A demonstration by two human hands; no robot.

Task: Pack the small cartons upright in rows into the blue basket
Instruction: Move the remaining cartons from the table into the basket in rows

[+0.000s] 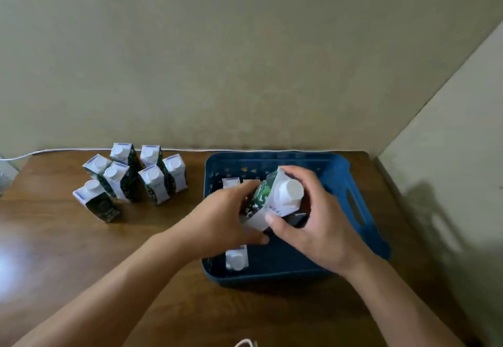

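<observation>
Nearest the lens, two bare forearms reaching in from the bottom edge over a brown desk (68, 237). Left hand (217, 221) curled over the basket's left rim, fingers wrapped around the lower part of a carton (272, 199), thumb tucked beneath. Right hand (318, 224) cupped round the same carton from the right, thumb pressed on its white front face, fingers bent behind its top. Carton held tilted above the basket's middle, white cap toward the lens, green printed side turned left.

Blue basket (353, 183) at the desk's right side, back rim near the wall (245, 47), slot handle showing in its right wall. Inside, one capped carton (236, 258) upright in the near left corner, just under the left hand. Two more tops (231, 182) barely showing at the far left, mostly hidden by the hand; exact count hard to tell.

Cluster of seven cartons (130, 177) standing upright on the desk's far left part, well apart from the basket, close together, caps up. White cable (54, 151) running along the desk's back edge. At the bottom edge, a small white loop (246, 342), too cut off to identify.
</observation>
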